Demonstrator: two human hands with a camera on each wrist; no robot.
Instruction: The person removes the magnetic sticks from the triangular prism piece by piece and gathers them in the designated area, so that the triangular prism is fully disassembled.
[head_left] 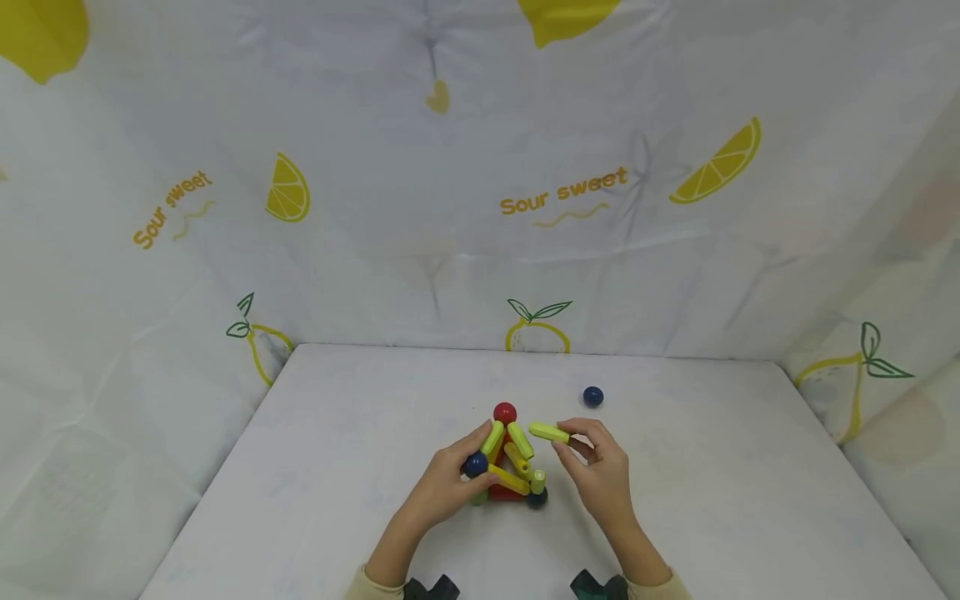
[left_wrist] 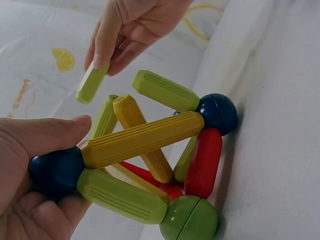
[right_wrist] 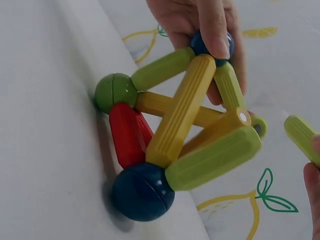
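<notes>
My left hand (head_left: 441,492) grips a dark blue ball (left_wrist: 57,169) at a raised corner of a structure of magnetic rods and balls. From that ball, a yellow rod (right_wrist: 184,107) slopes to another blue ball (right_wrist: 142,192) on the table, and a light green rod (left_wrist: 122,196) runs to a green ball (left_wrist: 189,219). A red rod (left_wrist: 203,162) joins the two lower balls, and a red ball (head_left: 505,412) sits at the far corner. Several rods have free upper ends. Just right of the structure, my right hand (head_left: 603,475) pinches a separate light green rod (head_left: 548,432), apart from the rest.
A loose dark blue ball (head_left: 593,397) lies on the white table (head_left: 712,467), behind the right hand. A white cloth with lemon prints (head_left: 405,208) hangs behind the table and along its sides.
</notes>
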